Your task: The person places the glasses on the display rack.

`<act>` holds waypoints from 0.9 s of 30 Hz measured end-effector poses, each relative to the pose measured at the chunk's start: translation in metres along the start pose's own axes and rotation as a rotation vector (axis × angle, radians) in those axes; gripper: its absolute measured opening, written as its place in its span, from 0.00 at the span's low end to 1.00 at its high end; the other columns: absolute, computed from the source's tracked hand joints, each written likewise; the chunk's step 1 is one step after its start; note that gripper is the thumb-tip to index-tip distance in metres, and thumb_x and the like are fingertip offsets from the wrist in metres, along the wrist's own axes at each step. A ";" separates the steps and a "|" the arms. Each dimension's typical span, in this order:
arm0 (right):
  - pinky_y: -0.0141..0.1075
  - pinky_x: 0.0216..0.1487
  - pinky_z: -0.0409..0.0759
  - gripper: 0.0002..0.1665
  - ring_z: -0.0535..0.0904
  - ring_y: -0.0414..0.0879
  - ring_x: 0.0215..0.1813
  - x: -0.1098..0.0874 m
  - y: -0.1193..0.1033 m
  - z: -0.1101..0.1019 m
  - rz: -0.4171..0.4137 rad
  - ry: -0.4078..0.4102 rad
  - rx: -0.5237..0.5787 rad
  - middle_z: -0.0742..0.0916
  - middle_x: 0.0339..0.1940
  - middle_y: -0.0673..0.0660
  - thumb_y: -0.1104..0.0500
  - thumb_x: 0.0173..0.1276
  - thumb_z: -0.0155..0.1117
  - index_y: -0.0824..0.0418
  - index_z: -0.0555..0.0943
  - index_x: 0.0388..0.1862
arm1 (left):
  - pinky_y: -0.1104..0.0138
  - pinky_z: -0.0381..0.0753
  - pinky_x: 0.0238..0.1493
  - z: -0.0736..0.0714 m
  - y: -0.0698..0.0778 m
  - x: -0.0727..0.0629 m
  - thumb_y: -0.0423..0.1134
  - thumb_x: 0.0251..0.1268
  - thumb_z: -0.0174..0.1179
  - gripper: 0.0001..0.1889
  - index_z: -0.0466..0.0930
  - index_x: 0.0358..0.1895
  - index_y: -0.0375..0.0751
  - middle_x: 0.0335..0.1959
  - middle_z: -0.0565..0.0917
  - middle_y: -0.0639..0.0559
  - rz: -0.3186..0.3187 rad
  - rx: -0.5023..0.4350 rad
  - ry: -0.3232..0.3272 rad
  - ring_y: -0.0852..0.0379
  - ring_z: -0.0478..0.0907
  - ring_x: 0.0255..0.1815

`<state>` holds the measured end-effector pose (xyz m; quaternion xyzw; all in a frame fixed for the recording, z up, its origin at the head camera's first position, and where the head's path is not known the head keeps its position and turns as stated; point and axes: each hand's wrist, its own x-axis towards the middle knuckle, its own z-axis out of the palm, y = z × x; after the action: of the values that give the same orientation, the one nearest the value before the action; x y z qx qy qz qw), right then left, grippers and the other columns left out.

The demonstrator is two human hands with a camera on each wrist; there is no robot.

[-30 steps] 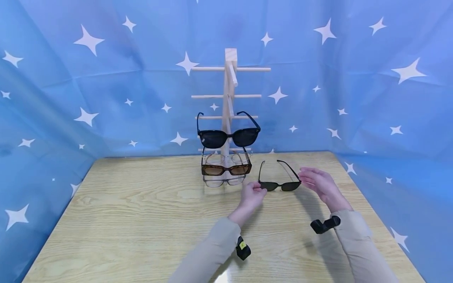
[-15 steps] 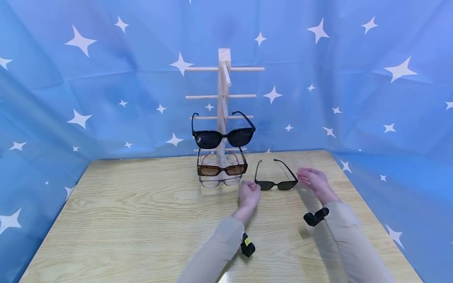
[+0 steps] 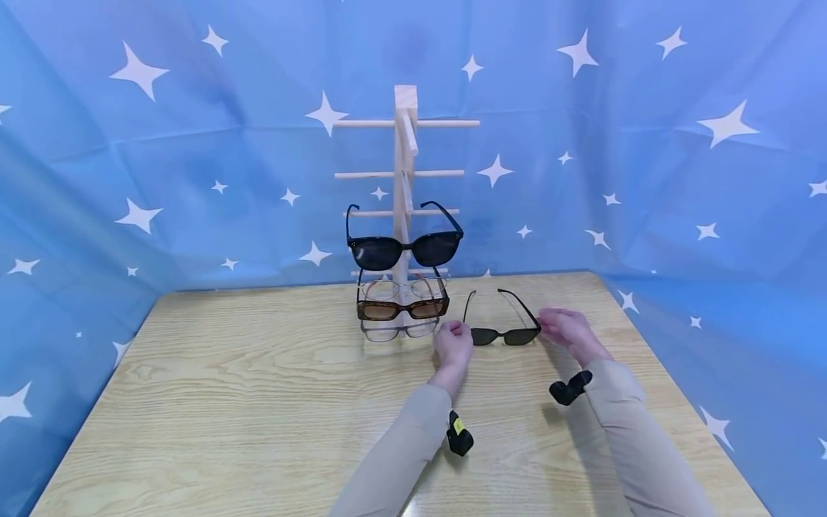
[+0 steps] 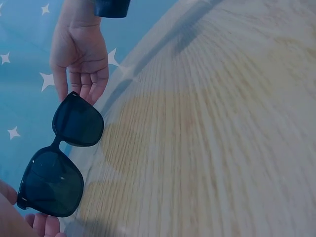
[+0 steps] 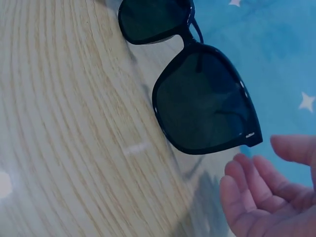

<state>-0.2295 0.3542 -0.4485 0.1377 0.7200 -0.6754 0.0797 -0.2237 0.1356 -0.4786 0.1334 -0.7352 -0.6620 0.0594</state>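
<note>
Black sunglasses (image 3: pixel 497 336) with dark lenses face me on the right part of the table, temples spread open toward the back. At their left hinge my left hand (image 3: pixel 454 345) pinches the frame; the left wrist view has its thumb (image 4: pixel 7 192) and fingertips (image 4: pixel 47 225) on either side of that corner. My right hand (image 3: pixel 568 332) hovers close beside the right hinge with fingers loosely bent. A small gap shows between this hand (image 5: pixel 279 192) and the sunglasses (image 5: pixel 205 101) in the right wrist view.
Left of the sunglasses stands a wooden rack (image 3: pixel 405 97) with crosswise dowels. It carries large black sunglasses (image 3: pixel 405 248), thin wire-framed glasses (image 3: pixel 380 290), tortoiseshell sunglasses (image 3: pixel 403 309) and clear-lens glasses (image 3: pixel 381 334). A blue star-patterned curtain (image 3: pixel 258 179) hangs behind the wooden table (image 3: pixel 226 402).
The head view has shifted slightly. My left hand has moved up a little at the left hinge, its fingertips now farther back. My right hand remains beside the right hinge.
</note>
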 end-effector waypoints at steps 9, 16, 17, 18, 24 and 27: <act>0.23 0.31 0.80 0.23 0.78 0.34 0.27 0.001 0.002 0.004 0.019 0.023 0.030 0.85 0.25 0.45 0.65 0.71 0.51 0.77 0.66 0.60 | 0.66 0.78 0.36 -0.005 0.002 0.004 0.35 0.58 0.60 0.06 0.84 0.32 0.35 0.27 0.83 0.49 -0.092 0.019 -0.051 0.56 0.78 0.31; 0.24 0.32 0.80 0.21 0.80 0.35 0.30 -0.001 0.001 0.003 0.017 0.030 0.007 0.85 0.26 0.45 0.64 0.70 0.54 0.75 0.70 0.58 | 0.68 0.78 0.37 -0.008 0.002 0.003 0.33 0.53 0.62 0.06 0.85 0.33 0.35 0.28 0.83 0.49 -0.117 -0.044 -0.102 0.58 0.77 0.31; 0.24 0.33 0.80 0.22 0.80 0.35 0.31 -0.002 0.001 0.002 0.019 0.029 0.000 0.85 0.26 0.45 0.64 0.70 0.55 0.75 0.70 0.58 | 0.68 0.78 0.35 -0.008 0.002 0.003 0.33 0.53 0.62 0.06 0.85 0.33 0.34 0.26 0.82 0.50 -0.129 -0.069 -0.113 0.58 0.77 0.29; 0.24 0.33 0.80 0.22 0.80 0.34 0.32 -0.003 0.000 0.001 0.019 0.026 -0.008 0.85 0.27 0.45 0.63 0.69 0.55 0.74 0.70 0.58 | 0.69 0.79 0.32 -0.009 0.002 0.003 0.33 0.53 0.62 0.06 0.85 0.33 0.34 0.24 0.82 0.50 -0.140 -0.094 -0.127 0.59 0.76 0.26; 0.24 0.31 0.80 0.12 0.80 0.34 0.32 -0.016 0.000 -0.007 -0.001 -0.014 -0.005 0.86 0.27 0.45 0.62 0.69 0.58 0.66 0.76 0.49 | 0.70 0.81 0.25 -0.013 0.004 0.000 0.30 0.54 0.62 0.07 0.83 0.35 0.30 0.15 0.75 0.55 -0.190 -0.219 -0.244 0.64 0.71 0.16; 0.24 0.32 0.80 0.08 0.81 0.34 0.33 -0.025 0.001 -0.011 -0.010 -0.048 0.002 0.86 0.27 0.44 0.62 0.69 0.58 0.62 0.78 0.46 | 0.74 0.77 0.21 -0.015 0.003 -0.001 0.28 0.54 0.60 0.06 0.83 0.34 0.28 0.14 0.73 0.55 -0.194 -0.256 -0.297 0.65 0.70 0.15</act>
<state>-0.2047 0.3632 -0.4406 0.1180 0.7180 -0.6795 0.0935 -0.2196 0.1213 -0.4735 0.0958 -0.6294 -0.7650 -0.0972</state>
